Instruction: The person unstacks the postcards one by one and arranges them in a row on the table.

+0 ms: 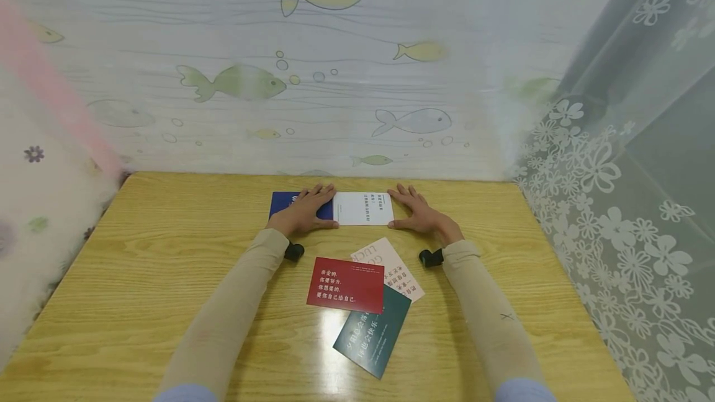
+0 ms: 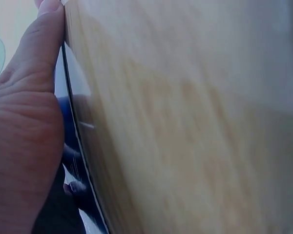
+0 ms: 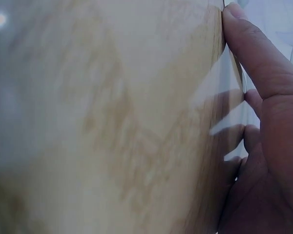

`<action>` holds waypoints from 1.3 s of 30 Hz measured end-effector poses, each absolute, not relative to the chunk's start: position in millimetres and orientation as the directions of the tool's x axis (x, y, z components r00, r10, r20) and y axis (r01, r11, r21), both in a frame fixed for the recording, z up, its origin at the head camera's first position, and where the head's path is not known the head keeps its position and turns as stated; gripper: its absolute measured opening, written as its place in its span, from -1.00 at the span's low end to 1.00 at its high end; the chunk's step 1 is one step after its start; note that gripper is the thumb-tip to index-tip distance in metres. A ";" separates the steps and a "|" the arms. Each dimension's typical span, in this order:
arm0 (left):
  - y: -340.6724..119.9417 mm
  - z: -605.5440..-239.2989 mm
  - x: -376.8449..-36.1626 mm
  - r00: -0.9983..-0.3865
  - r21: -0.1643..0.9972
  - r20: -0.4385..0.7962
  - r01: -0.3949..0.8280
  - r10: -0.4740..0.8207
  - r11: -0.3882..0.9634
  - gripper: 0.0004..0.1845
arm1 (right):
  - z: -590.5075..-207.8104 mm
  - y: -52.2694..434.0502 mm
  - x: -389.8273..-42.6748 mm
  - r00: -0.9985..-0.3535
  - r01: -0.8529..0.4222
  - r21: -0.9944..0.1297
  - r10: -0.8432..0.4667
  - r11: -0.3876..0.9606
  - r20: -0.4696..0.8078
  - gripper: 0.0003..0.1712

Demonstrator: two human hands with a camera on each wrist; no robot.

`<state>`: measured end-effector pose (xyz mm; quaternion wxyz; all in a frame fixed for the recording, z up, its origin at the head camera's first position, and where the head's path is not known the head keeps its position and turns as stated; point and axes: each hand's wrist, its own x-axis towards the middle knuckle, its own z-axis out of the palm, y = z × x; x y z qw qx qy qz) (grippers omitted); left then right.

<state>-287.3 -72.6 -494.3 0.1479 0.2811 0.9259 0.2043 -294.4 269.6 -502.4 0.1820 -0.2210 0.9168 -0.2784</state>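
Note:
A white card (image 1: 362, 208) with dark print lies near the far edge of the wooden table (image 1: 167, 265), beside a dark blue card (image 1: 283, 201). My left hand (image 1: 306, 209) lies flat on the blue card, its thumb against the white card's near left corner. My right hand (image 1: 418, 211) rests flat on the table at the white card's right edge, thumb at its near corner. In the left wrist view the thumb (image 2: 34, 53) presses along the blue card (image 2: 71, 146). In the right wrist view the thumb (image 3: 254, 53) touches the white card's edge (image 3: 232, 112).
Nearer to me lie a red card (image 1: 346, 284), a pale pink card (image 1: 391, 265) and a dark teal card (image 1: 373, 330), overlapping. A fish-patterned sheet (image 1: 313, 79) hangs behind the table. A flowered lace curtain (image 1: 625, 203) hangs at the right.

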 end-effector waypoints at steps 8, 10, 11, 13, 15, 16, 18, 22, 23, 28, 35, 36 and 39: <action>-70.9 -495.5 -287.1 -0.795 0.458 -0.160 0.466 0.586 0.757 0.00 | -496.4 269.9 -288.3 -0.831 -0.302 -0.586 -0.508 0.752 -0.225 0.05; -70.5 -496.4 -287.5 -0.795 0.455 -0.167 0.463 0.584 0.761 0.00 | -496.2 269.9 -287.8 -0.830 -0.304 -0.584 -0.510 0.753 -0.226 0.05; -70.3 -496.8 -287.6 -0.796 0.457 -0.172 0.457 0.580 0.763 0.00 | -496.0 269.8 -287.4 -0.830 -0.303 -0.585 -0.510 0.752 -0.225 0.05; -70.8 -496.9 -287.3 -0.801 0.463 -0.183 0.441 0.570 0.768 0.00 | -495.7 269.4 -286.9 -0.830 -0.303 -0.584 -0.510 0.753 -0.227 0.05; -71.3 -496.2 -286.8 -0.806 0.470 -0.186 0.429 0.562 0.771 0.00 | -495.1 268.6 -286.3 -0.830 -0.304 -0.579 -0.508 0.756 -0.228 0.04; -71.6 -496.2 -286.7 -0.809 0.472 -0.187 0.423 0.557 0.773 0.00 | -494.8 268.3 -285.9 -0.831 -0.304 -0.576 -0.507 0.759 -0.230 0.04; -72.1 -495.6 -286.4 -0.813 0.476 -0.180 0.421 0.554 0.772 0.01 | -494.3 267.6 -285.5 -0.830 -0.305 -0.571 -0.506 0.763 -0.233 0.05; -72.0 -495.0 -286.1 -0.817 0.462 -0.163 0.432 0.553 0.775 0.02 | -495.0 266.4 -285.7 -0.827 -0.298 -0.571 -0.506 0.764 -0.244 0.07; -71.9 -494.7 -286.0 -0.818 0.459 -0.158 0.435 0.553 0.775 0.02 | -495.5 266.4 -286.1 -0.828 -0.294 -0.574 -0.504 0.764 -0.246 0.08; -71.4 -493.0 -285.2 -0.821 0.442 -0.126 0.455 0.556 0.773 0.01 | -498.5 268.1 -286.9 -0.850 -0.267 -0.597 -0.477 0.757 -0.225 0.11; -74.8 -484.1 -271.3 -0.790 0.417 -0.059 0.535 0.610 0.734 0.02 | -494.5 269.5 -268.7 -0.893 -0.273 -0.639 -0.436 0.719 -0.109 0.01; -75.5 -481.5 -267.3 -0.784 0.419 -0.050 0.546 0.619 0.725 0.02 | -492.9 269.1 -263.4 -0.894 -0.279 -0.645 -0.437 0.711 -0.095 0.00; -77.8 -475.0 -252.9 -0.774 0.423 -0.055 0.555 0.631 0.717 0.02 | -487.9 266.6 -244.6 -0.885 -0.306 -0.664 -0.460 0.682 -0.064 -0.03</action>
